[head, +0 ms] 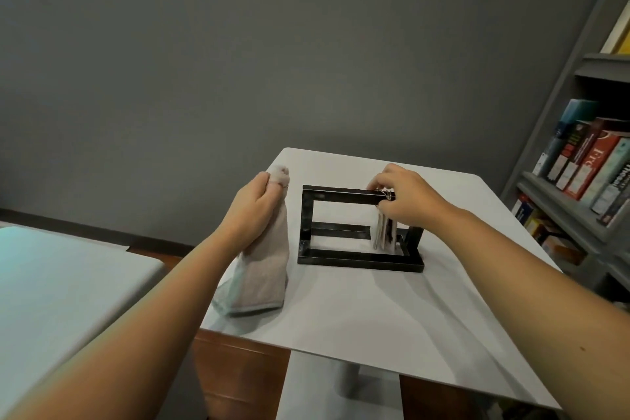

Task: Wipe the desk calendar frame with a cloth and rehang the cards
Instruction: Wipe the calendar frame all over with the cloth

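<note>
Frame [358, 228] upright on counter [341, 310]; right hand [405, 196] pinches cards [385, 232] at top bar; left hand [254, 211] grips cloth [262, 269].

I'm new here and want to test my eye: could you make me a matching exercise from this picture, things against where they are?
1 cloth
2 frame
3 cards
4 books

a on the shelves at right
b hanging, pinched at the top by the right hand
c standing on the white table
d held up by the left hand

Pairs: 1-d, 2-c, 3-b, 4-a.
</note>
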The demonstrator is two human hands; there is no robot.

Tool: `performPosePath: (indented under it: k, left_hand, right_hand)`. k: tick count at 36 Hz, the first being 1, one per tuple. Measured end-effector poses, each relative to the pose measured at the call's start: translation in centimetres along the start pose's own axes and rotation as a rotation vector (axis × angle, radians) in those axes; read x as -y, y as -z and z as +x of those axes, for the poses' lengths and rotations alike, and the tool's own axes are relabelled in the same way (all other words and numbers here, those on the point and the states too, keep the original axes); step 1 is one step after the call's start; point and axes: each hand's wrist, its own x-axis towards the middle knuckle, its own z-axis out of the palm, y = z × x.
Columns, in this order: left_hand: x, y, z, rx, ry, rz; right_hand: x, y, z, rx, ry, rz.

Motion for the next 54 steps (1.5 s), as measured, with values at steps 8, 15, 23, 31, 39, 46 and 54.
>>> performPosePath:
  k: [8,15,23,31,39,46,54]
  left_hand:
    - [-0.6,-1.5,-0.3,-0.109,-0.382,0.301]
    - [-1.9,-4.1,-0.3,-0.005,-0.703,0.461]
    - [-2.0,-5.6,0.0,-0.107,-0.707,0.507]
    - [0.4,-4.5,0.5,-0.293,-0.825,0.514]
    - [4.3,-1.8,0.2,-0.177,-0.617,0.585]
    - [2.4,0.1,-0.5,-0.212,-0.729,0.5]
    - [1.6,-2.1,-0.2,-0.115,-0.748,0.529]
  right_hand:
    - [1.0,0.0,0.0,-0.025,0.082,-0.041]
    - [2.2,-1.3,1.0,0.108,0.109,-0.087]
    - [1.5,-1.8,0.8,0.005,0.126,-0.05]
    - [1.5,-2.2,0.9,-0.029,0.114,-0.04]
    - [1.4,-2.3,1.0,-0.05,0.128,-0.011]
    - [1.5,-2.3,0.9,-0.038,0.15,-0.027]
    - [1.4,-2.4,0.9,-0.053,0.163,-0.047]
